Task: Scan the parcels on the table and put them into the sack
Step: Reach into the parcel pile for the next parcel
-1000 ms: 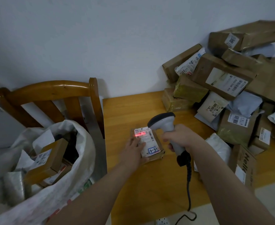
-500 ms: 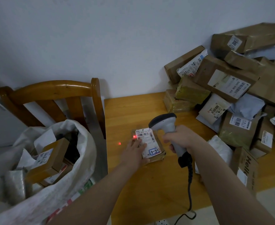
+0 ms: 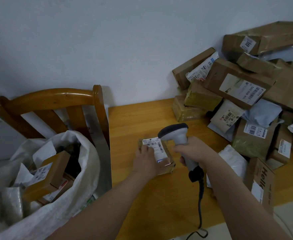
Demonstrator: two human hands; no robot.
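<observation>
We find the left hand (image 3: 148, 161) now spread flat over the parcel (image 3: 164, 153). The right hand (image 3: 194, 149) stays clamped round the scanner (image 3: 175, 134); its red dot has gone.

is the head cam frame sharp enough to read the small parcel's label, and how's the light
Head view: light is dim and flat, shadows soft; the label digits on the small parcel are readable, though the left hand on it is slightly motion-blurred; wide-angle distortion bows the table edge and the long box atop the pile.
</observation>
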